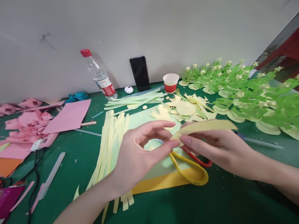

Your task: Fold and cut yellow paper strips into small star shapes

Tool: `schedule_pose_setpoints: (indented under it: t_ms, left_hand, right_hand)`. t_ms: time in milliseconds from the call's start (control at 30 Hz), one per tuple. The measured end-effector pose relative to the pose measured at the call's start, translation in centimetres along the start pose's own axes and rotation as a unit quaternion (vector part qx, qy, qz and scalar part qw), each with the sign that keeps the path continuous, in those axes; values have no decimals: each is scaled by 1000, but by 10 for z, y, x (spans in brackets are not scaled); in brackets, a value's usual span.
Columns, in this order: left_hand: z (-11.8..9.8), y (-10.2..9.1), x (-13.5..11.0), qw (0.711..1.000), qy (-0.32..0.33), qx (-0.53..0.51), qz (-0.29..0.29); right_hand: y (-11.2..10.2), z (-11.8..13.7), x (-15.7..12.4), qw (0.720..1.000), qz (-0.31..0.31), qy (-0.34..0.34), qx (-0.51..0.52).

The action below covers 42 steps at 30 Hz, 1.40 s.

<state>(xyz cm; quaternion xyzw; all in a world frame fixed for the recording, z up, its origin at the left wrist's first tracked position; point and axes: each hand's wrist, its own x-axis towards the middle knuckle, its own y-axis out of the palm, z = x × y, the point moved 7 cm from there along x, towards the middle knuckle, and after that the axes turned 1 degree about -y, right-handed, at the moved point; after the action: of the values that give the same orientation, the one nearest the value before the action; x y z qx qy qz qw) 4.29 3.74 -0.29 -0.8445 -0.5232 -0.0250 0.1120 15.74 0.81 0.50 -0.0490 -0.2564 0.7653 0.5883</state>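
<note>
My left hand and my right hand meet over the middle of the table, both pinching one pale yellow paper strip. The strip's long end runs to the right above my right hand's fingers; its short end sits between the two thumbs. Beneath my hands lie scissors with yellow and red handles, partly hidden. They rest on a pale green paper sheet and a yellow-orange sheet. Many cut pale yellow strips lie to the left of my left hand.
Paper scraps and a paper cup sit behind my hands. Green paper spirals topped with stars crowd the right. A water bottle and a phone lean at the wall. Pink paper covers the left, near a black cable.
</note>
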Motion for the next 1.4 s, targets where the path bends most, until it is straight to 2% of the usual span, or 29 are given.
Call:
schedule_pose_setpoints:
  t_ms: [133, 267, 333, 433, 633, 733, 900, 1000, 1067, 1167, 1267, 1400]
  left_hand:
    - [0, 3, 1, 1000, -12, 9, 26]
    - [-3, 16, 0, 988, 14, 108, 111]
    - [-4, 19, -1, 978, 36, 163, 125]
    - [-5, 19, -1, 972, 61, 197, 116]
    - [-9, 19, -4, 962, 134, 209, 116]
    - [-11, 21, -5, 949, 164, 245, 114]
    - [-19, 23, -8, 927, 235, 278, 93]
    - [-22, 23, -9, 926, 252, 267, 93]
    - [-23, 23, -8, 927, 239, 267, 109]
    - [-19, 23, -5, 938, 175, 258, 152]
    - [-13, 20, -2, 957, 94, 215, 169]
    - [-5, 16, -1, 973, 10, 161, 163]
  right_hand:
    - [-5, -2, 0, 996, -46, 14, 69]
    - [-4, -5, 0, 993, -59, 32, 94]
    - [-1, -6, 1, 993, -53, 29, 104]
    - [-1, -8, 1, 988, -67, 42, 133]
    - [-5, -19, 0, 957, -108, 158, 216]
    - [-2, -23, -2, 945, -101, 195, 242]
    - [-3, -27, -4, 935, -117, 214, 259]
    - [-1, -27, -4, 934, -95, 216, 268]
    - [3, -27, -4, 937, -53, 221, 265]
    - [7, -26, -4, 947, -14, 209, 243]
    - [1, -21, -2, 969, -55, 151, 185]
    - [-8, 2, -1, 992, -119, -8, 50]
